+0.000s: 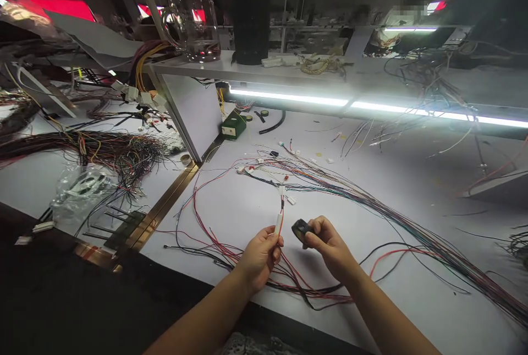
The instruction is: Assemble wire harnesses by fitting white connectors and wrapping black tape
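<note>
"Hands first, quick. What's each got?"

"Left hand (262, 256): thumb and fingers pinched on a slim white sleeve (278, 225), its far end pointing away from the body. Right hand (325, 242): half curled, thumb and fingertips gripping a black roll (302, 230), tape by the look of it."

"Touching?"

"No. Sleeve and roll are near each other, with white tabletop (340, 218) showing between."

"Edges?"

"Tabletop's front edge passes under the forearms. Brass-coloured strip (165, 192) along the left, upright white panel (196, 104) behind it. Shelf (231, 70) across the back, lit tube (289, 96) beneath."

"Room to move?"

"Most of it lies beyond the right hand, up to the wire bundle (383, 209), which sweeps from the middle to lower right. Tighter below the hands: red and black leads (297, 286) loop there."

"Materials, shapes?"

"Sleeve: smooth, narrow, plastic-looking, red wire alongside. Roll: dull, thick, rounded. Bundle: thin multicoloured strands, roughly parallel, fanning out at the far end. Small blocky white connector (291, 200) lies just past the sleeve. Boxy green case (234, 125) near the panel, pale label on front. Clear rounded glass jug (193, 19) up on the shelf."
</note>
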Tool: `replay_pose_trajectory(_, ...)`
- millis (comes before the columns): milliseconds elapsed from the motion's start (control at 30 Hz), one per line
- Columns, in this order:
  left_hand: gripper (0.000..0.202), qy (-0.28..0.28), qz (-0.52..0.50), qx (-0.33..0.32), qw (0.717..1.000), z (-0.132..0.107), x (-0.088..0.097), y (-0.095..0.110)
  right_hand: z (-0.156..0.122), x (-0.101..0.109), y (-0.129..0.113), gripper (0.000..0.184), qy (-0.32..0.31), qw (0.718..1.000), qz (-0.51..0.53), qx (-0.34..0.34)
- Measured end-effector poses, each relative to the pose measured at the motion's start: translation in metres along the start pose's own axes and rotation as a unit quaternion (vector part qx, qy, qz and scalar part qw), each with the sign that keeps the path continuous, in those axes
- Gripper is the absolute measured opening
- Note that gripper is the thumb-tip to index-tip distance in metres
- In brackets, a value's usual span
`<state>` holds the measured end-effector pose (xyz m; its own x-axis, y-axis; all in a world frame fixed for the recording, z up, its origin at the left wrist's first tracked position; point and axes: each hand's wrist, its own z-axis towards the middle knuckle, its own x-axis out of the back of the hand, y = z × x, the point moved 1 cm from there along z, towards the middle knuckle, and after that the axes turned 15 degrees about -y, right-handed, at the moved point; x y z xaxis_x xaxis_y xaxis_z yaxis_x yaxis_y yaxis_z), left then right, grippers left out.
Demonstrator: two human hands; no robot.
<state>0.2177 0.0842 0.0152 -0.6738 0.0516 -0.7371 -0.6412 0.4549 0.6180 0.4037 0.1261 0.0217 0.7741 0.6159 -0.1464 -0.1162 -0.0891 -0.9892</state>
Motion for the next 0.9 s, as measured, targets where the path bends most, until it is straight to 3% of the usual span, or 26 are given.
replay_pose_trajectory(233, 0.034, 0.007, 0.055, -0.004, 0.998, 0.0, -0.007, 0.001, 0.005, -0.012, -0.015, 0.025, -0.071, 0.987, -0.146, -0.01)
replay_pose_trajectory(467, 0.037, 0.0, 0.118, -0.053, 0.992, -0.001, -0.012, -0.004, 0.01, -0.017, -0.015, 0.026, -0.021, 0.972, -0.232, -0.042)
replay_pose_trajectory(733, 0.031, -0.039, 0.128, -0.063, 0.989, -0.003, -0.018, -0.01, 0.012, -0.022, -0.007, 0.029, 0.042, 0.982, -0.178, -0.043)
replay_pose_trajectory(800, 0.031, -0.048, 0.119, -0.056, 0.99, -0.003, -0.019, -0.009, 0.012, -0.024, -0.007, 0.028, 0.049, 0.985, -0.151, -0.061)
replay_pose_trajectory(900, 0.033, -0.06, 0.105, -0.037, 0.992, -0.005, -0.022, -0.007, 0.009, -0.027, -0.011, 0.041, 0.047, 0.982, -0.148, -0.107)
